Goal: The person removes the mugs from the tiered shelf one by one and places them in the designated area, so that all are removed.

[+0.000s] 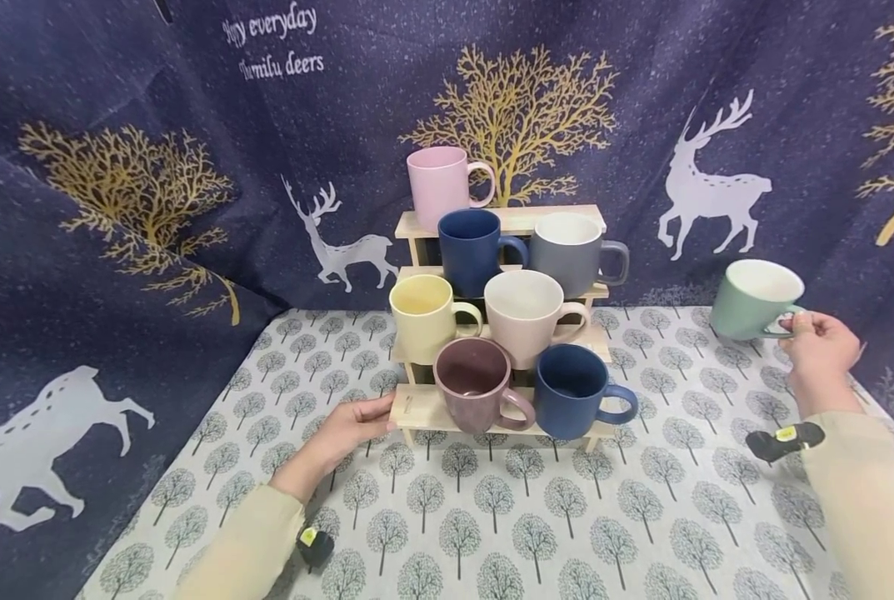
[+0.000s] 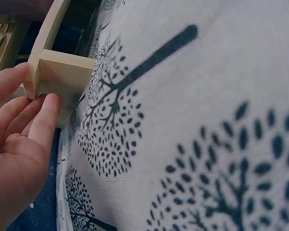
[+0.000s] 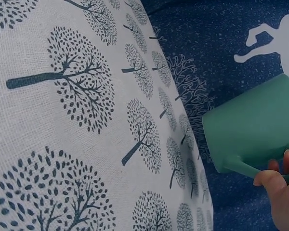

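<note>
My right hand (image 1: 821, 346) pinches the handle of a green mug (image 1: 742, 312) with a white inside, held up at the far right, apart from the rack. The right wrist view shows the green mug (image 3: 255, 125) with thumb and fingers on its handle. At the left end of the lowest step, my left hand (image 1: 357, 425) grips the stepped wooden rack (image 1: 412, 407). In the left wrist view, thumb and fingers of the left hand (image 2: 24, 134) lie on either side of the rack's board edge (image 2: 36, 72).
Mugs stand on the rack: pink (image 1: 439, 187) on top; navy (image 1: 467, 254) and grey (image 1: 566, 258) below; then yellow (image 1: 422, 321) and pale pink (image 1: 521, 321); mauve (image 1: 471, 392) and blue (image 1: 570, 396) lowest. A tree-print cloth (image 1: 461, 533) covers the table before a navy curtain (image 1: 357, 125).
</note>
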`<action>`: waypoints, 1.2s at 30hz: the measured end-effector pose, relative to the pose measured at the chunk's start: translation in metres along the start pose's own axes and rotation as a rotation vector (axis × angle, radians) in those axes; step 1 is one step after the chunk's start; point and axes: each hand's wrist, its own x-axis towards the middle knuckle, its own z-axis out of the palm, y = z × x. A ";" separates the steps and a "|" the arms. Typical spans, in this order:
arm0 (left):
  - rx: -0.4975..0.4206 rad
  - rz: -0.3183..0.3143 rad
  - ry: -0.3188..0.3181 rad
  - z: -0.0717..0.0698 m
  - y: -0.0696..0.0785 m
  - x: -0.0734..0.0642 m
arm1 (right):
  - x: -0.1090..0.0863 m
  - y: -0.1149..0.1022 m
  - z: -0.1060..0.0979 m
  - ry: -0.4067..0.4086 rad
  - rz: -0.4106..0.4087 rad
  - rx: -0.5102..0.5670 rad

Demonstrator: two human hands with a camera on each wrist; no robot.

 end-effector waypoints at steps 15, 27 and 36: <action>0.003 0.011 0.010 -0.004 -0.003 0.001 | 0.002 0.007 0.003 -0.005 0.009 -0.024; 0.003 0.031 0.003 0.001 -0.002 0.001 | 0.007 0.017 0.001 -0.023 0.063 -0.078; 0.008 0.030 0.005 0.000 -0.003 0.000 | 0.013 0.022 0.002 -0.025 0.067 -0.068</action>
